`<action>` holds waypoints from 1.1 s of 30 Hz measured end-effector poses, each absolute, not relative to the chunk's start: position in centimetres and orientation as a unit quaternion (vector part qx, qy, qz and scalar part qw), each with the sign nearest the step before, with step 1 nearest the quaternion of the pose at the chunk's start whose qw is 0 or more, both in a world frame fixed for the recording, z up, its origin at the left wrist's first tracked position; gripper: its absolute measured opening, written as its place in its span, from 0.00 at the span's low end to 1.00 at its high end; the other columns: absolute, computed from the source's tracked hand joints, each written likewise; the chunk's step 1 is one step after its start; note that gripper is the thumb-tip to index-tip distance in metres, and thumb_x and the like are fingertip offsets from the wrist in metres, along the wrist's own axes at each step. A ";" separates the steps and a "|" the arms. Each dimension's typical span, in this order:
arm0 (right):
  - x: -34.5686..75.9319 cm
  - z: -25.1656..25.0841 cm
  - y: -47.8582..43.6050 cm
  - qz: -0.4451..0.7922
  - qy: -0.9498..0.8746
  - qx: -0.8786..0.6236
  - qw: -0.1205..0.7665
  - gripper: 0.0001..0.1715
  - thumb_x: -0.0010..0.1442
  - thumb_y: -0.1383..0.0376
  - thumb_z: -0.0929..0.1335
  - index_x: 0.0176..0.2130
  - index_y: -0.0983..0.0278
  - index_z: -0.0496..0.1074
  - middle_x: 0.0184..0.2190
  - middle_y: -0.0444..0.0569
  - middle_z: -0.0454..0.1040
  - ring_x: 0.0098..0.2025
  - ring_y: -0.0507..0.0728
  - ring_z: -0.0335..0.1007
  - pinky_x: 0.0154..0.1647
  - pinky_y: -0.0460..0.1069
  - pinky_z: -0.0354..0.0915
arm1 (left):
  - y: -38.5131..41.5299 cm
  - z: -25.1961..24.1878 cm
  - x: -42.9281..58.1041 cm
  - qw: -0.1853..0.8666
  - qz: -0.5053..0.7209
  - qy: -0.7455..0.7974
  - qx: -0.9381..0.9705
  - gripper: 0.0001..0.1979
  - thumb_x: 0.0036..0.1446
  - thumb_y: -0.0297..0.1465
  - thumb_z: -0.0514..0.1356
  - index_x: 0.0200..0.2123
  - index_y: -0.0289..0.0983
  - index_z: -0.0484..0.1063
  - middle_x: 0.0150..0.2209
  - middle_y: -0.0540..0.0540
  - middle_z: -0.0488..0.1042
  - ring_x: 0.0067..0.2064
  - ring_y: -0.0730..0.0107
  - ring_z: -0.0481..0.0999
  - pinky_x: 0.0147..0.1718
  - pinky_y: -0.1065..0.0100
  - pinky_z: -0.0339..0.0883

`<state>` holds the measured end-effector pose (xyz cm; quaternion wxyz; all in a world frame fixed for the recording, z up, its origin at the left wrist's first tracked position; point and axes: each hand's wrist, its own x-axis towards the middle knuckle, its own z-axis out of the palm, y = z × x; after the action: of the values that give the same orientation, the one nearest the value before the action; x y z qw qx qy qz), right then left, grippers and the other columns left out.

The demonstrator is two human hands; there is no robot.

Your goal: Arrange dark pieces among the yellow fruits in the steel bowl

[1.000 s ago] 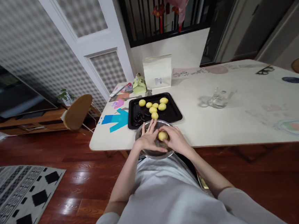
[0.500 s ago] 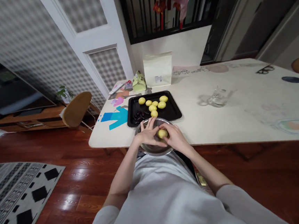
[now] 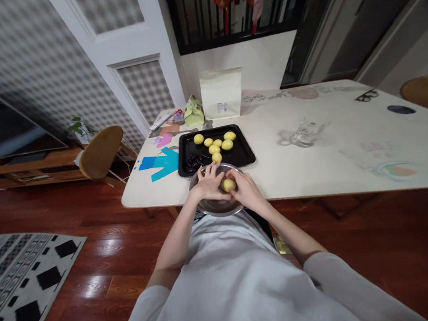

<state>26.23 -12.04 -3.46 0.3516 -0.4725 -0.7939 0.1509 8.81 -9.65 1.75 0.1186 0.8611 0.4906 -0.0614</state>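
Note:
A steel bowl (image 3: 217,207) rests at the table's front edge, close against my shirt. Within its rim my right hand (image 3: 247,188) grips a yellow lemon (image 3: 228,184) with its fingers curled round the right side. My left hand (image 3: 207,185) is beside the lemon, fingers spread towards the far rim and thumb close to the fruit; whether it presses on the lemon I cannot tell. Just beyond the bowl a black tray (image 3: 238,159) carries several lemons (image 3: 214,149) and a heap of small, dark, glossy pieces (image 3: 195,158) at its near left.
Behind the tray stand a cream paper bag (image 3: 221,92) and a small green packet (image 3: 194,112). A clear glass object (image 3: 304,135) lies to the right on the white table (image 3: 278,175), with glasses (image 3: 367,96) further off. A blue paper cutout (image 3: 162,163) is left of the tray.
The whole view has shifted slightly, so the table sits a little higher and further left. Both hands keep nearly the same pose around the lemon in the bowl.

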 end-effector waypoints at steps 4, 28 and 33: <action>26.3 -3.1 -12.1 0.151 -0.800 -0.479 0.328 0.21 0.51 0.74 0.67 0.45 0.60 0.64 0.44 0.53 0.77 0.47 0.65 0.75 0.50 0.58 0.66 | -9.5 2.0 8.8 0.120 -0.073 0.491 0.860 0.42 0.52 0.54 0.67 0.64 0.38 0.64 0.77 0.29 0.39 0.77 0.32 0.37 0.68 0.29 0.35; 25.8 -2.8 -12.8 0.130 -0.793 -0.493 0.333 0.19 0.51 0.76 0.66 0.42 0.59 0.65 0.43 0.53 0.77 0.49 0.66 0.72 0.50 0.58 0.62 | -9.5 2.7 8.1 0.177 -0.072 0.441 0.877 0.48 0.53 0.53 0.67 0.70 0.38 0.57 0.77 0.29 0.31 0.77 0.33 0.27 0.65 0.23 0.23; 25.7 -2.5 -13.0 0.131 -0.792 -0.493 0.335 0.19 0.52 0.76 0.67 0.43 0.61 0.68 0.44 0.53 0.79 0.49 0.66 0.72 0.51 0.58 0.61 | -9.7 2.4 7.4 0.211 -0.038 0.422 0.881 0.51 0.51 0.57 0.68 0.71 0.40 0.57 0.77 0.31 0.28 0.77 0.31 0.26 0.65 0.23 0.20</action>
<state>25.71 -12.96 -2.52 0.3355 -0.4934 -0.7918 0.1307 7.40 -9.68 2.42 0.2110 0.8810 0.4217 -0.0384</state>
